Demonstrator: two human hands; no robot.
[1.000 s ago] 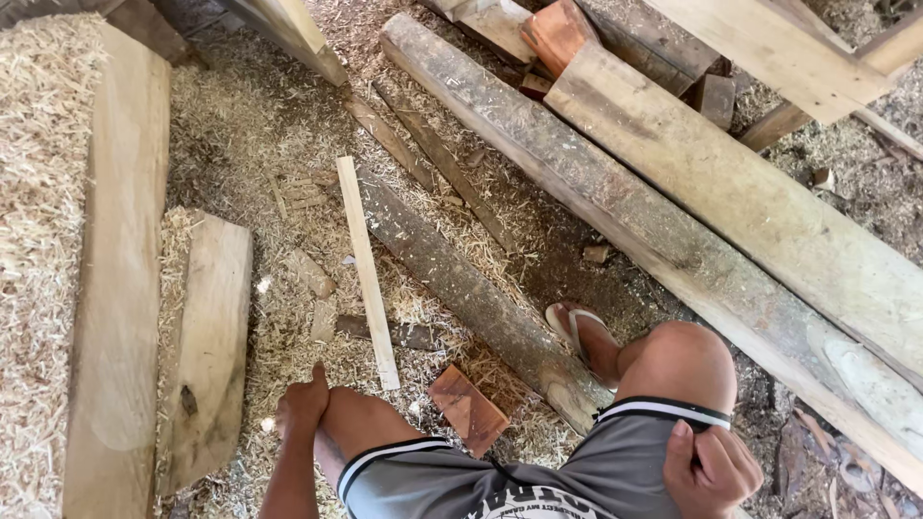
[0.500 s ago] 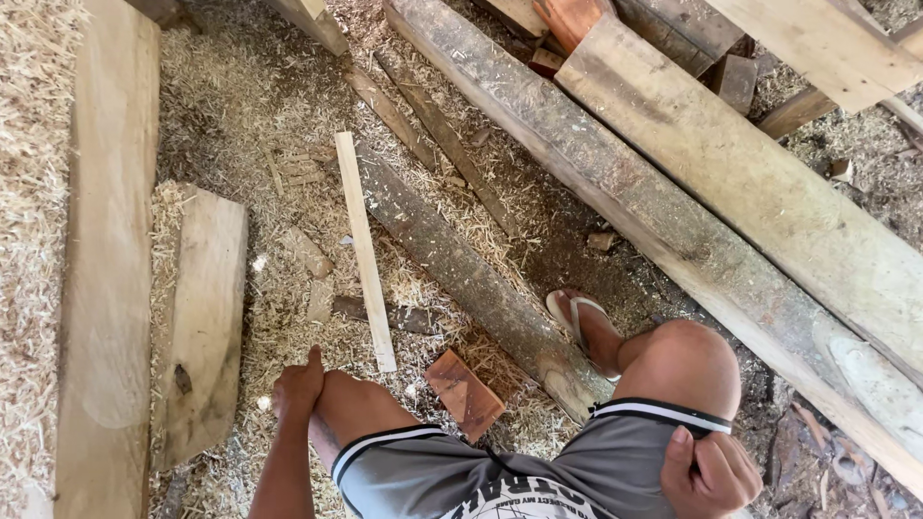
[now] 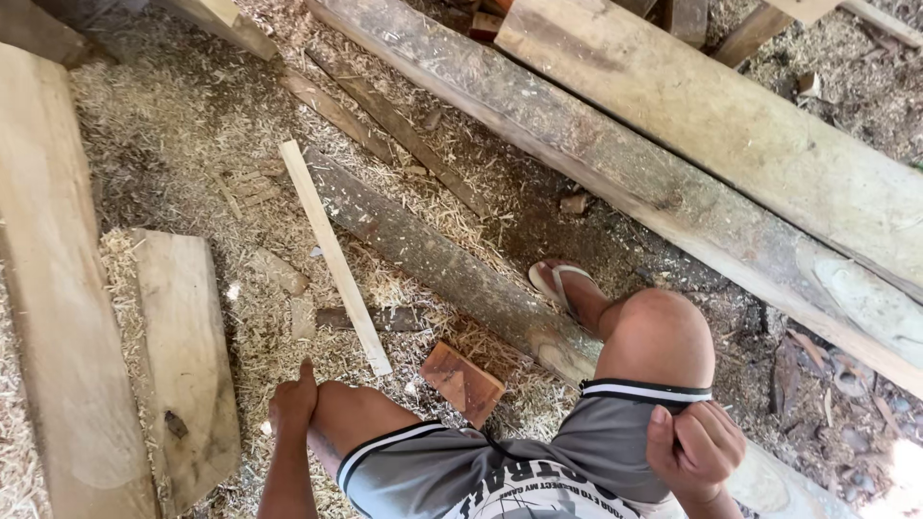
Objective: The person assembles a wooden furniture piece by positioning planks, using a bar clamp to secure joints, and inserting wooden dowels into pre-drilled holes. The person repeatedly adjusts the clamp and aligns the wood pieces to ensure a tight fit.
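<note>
Sawdust and wood shavings (image 3: 173, 135) cover the ground of this rough woodworking spot, seen from above by a person crouching in grey shorts.

Nearest the camera, the right hand (image 3: 694, 444) rests on the right thigh, fingers curled together and pinching the hem of the shorts. The left hand (image 3: 293, 404) sits low by the left knee, loosely closed with the thumb up, holding nothing; it is just short of the near end of a thin pale wooden slat (image 3: 334, 255), which lies flat on the shavings and runs away from the knee. That slat looks light and stiff, dry rather than slippery, though thin enough that it might snap if bent; a grip near its middle would likely balance it.

Just right of the slat's near end lies a small reddish wood block (image 3: 463, 382). To the left sits a short thick plank (image 3: 187, 356), beside a longer board (image 3: 48, 288). A sandalled foot (image 3: 562, 286) rests against a round log (image 3: 433, 259). Farther off, heavy beams (image 3: 692, 125) cross diagonally.
</note>
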